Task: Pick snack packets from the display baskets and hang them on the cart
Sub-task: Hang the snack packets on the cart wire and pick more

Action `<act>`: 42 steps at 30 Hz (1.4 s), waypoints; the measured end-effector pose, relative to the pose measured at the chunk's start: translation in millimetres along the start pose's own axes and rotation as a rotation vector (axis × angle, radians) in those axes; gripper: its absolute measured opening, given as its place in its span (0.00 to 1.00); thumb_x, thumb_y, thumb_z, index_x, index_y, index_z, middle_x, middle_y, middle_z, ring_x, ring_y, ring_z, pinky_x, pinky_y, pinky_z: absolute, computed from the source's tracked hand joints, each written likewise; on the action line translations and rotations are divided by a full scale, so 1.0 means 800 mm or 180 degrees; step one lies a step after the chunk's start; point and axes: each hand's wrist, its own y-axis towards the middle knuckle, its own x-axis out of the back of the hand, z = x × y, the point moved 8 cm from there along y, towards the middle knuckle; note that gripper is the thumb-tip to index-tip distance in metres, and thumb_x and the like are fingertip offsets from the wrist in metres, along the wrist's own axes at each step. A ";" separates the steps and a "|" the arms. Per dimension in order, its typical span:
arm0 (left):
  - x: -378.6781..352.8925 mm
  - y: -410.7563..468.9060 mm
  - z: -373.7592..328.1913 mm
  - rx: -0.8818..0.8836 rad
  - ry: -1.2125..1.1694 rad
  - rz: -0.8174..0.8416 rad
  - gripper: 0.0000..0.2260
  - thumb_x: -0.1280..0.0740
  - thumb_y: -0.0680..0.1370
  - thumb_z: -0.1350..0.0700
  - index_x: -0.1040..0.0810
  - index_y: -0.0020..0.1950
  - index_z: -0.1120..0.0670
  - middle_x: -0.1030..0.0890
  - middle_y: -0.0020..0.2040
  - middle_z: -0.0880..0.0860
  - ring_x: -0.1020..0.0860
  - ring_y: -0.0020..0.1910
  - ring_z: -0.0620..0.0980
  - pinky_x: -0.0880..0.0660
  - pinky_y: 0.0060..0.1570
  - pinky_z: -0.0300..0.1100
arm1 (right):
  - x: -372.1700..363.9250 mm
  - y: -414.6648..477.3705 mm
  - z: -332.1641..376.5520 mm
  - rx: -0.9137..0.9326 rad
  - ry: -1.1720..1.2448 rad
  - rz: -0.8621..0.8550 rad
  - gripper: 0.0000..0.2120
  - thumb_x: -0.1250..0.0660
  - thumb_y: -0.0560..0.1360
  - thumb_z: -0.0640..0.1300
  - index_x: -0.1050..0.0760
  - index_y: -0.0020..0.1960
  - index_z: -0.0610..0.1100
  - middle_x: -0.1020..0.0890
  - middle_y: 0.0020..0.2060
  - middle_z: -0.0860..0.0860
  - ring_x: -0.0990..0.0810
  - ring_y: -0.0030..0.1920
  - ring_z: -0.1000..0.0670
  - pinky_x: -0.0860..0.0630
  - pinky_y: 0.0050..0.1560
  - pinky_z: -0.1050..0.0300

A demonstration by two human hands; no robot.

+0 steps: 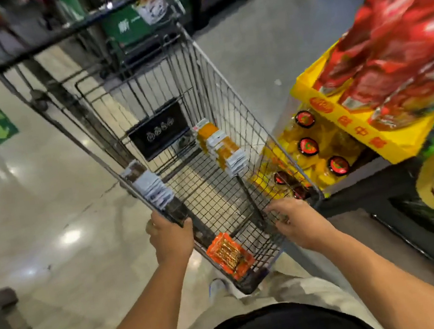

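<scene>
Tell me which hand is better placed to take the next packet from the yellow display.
Probably the right hand: it holds the right side of the cart, just beside the yellow display. The left hand grips the left rim, on the side away from the display.

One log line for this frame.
left hand: grips cart left rim | right hand: holds right rim | hung: brown packets left side, orange packets right side

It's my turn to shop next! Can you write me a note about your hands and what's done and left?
Left hand grips the cart at its left rim; right hand holds the right rim.
Brown packets hang on the left side, orange packets on the right; a red-orange packet sits at the near end.
To do, probably: fetch more from the display baskets.
</scene>
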 end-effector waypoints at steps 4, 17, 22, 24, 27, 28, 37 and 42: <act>0.008 -0.058 -0.070 -0.0849 0.0385 0.0046 0.31 0.30 0.80 0.50 0.38 0.77 0.61 0.36 0.75 0.63 0.34 0.72 0.64 0.31 0.67 0.59 | 0.062 -0.081 -0.008 0.0103 0.0323 -0.0555 0.26 0.29 0.75 0.43 0.27 0.73 0.47 0.28 0.73 0.49 0.34 0.75 0.48 0.41 0.73 0.58; -0.147 -0.390 -0.359 -0.4097 0.0857 0.0930 0.24 0.38 0.79 0.40 0.23 0.65 0.56 0.21 0.60 0.57 0.25 0.61 0.61 0.33 0.61 0.52 | 0.214 -0.388 -0.214 -0.0930 0.0794 -0.2496 0.25 0.33 0.81 0.51 0.34 0.76 0.55 0.39 0.78 0.57 0.46 0.78 0.53 0.42 0.77 0.52; -0.238 -0.544 -0.397 -0.4524 0.0833 0.0912 0.21 0.39 0.80 0.42 0.23 0.66 0.54 0.22 0.60 0.54 0.26 0.61 0.58 0.31 0.62 0.53 | 0.210 -0.512 -0.344 -0.1319 0.0885 -0.2733 0.23 0.33 0.80 0.52 0.31 0.74 0.56 0.38 0.77 0.57 0.45 0.77 0.53 0.41 0.76 0.52; -0.282 -0.600 -0.397 -0.4623 0.0878 0.1002 0.19 0.37 0.82 0.44 0.25 0.68 0.53 0.23 0.62 0.52 0.29 0.64 0.56 0.32 0.65 0.52 | 0.201 -0.561 -0.398 -0.1454 0.0939 -0.2767 0.22 0.34 0.80 0.53 0.31 0.74 0.55 0.38 0.77 0.56 0.45 0.77 0.53 0.39 0.76 0.50; -0.344 -0.673 -0.393 -0.4870 0.1184 0.1119 0.20 0.40 0.81 0.41 0.25 0.68 0.52 0.24 0.63 0.51 0.30 0.64 0.54 0.32 0.65 0.50 | 0.186 -0.625 -0.471 -0.1659 0.1060 -0.2839 0.21 0.34 0.80 0.50 0.29 0.72 0.53 0.34 0.73 0.57 0.43 0.75 0.53 0.40 0.73 0.57; -0.364 -0.697 -0.395 -0.4958 0.1275 0.1140 0.22 0.42 0.81 0.39 0.25 0.67 0.52 0.24 0.62 0.51 0.29 0.64 0.54 0.32 0.64 0.50 | 0.179 -0.648 -0.495 -0.1747 0.1089 -0.2903 0.20 0.33 0.80 0.49 0.28 0.71 0.51 0.32 0.71 0.56 0.41 0.74 0.52 0.42 0.71 0.61; -0.485 -0.834 -0.414 -0.5281 0.1607 0.1345 0.19 0.34 0.81 0.45 0.25 0.68 0.54 0.23 0.64 0.54 0.29 0.66 0.56 0.33 0.67 0.50 | 0.166 -0.768 -0.646 -0.2321 0.0983 -0.2909 0.20 0.32 0.80 0.48 0.27 0.71 0.49 0.25 0.68 0.50 0.31 0.70 0.47 0.34 0.71 0.50; -0.526 -0.850 -0.434 -0.5728 0.1968 0.1122 0.19 0.38 0.81 0.43 0.21 0.64 0.53 0.20 0.62 0.54 0.27 0.67 0.58 0.31 0.71 0.54 | 0.192 -0.760 -0.688 -0.2275 0.0915 -0.2403 0.23 0.34 0.81 0.50 0.31 0.75 0.50 0.28 0.72 0.50 0.32 0.72 0.47 0.32 0.70 0.50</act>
